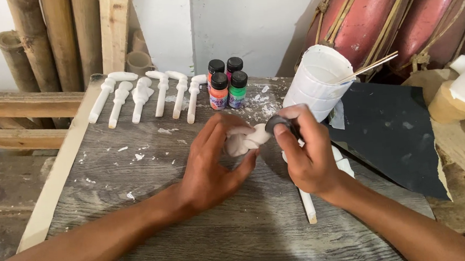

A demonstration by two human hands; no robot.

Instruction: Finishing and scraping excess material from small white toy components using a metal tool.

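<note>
My left hand grips the white figure just before the white cup; my right hand pinches dark sandpaper. I'd rub lightly, bracing firmly.

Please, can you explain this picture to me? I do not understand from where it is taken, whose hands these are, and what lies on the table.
The camera sits on a person's head and looks down, so both hands are their own. The left hand holds a small white carved piece. The right hand presses a dark scrap, perhaps sandpaper, against it. On the grey wooden table lie six similar white pieces in a row, four small paint bottles, a white cup with thin sticks and a black sheet.
</note>
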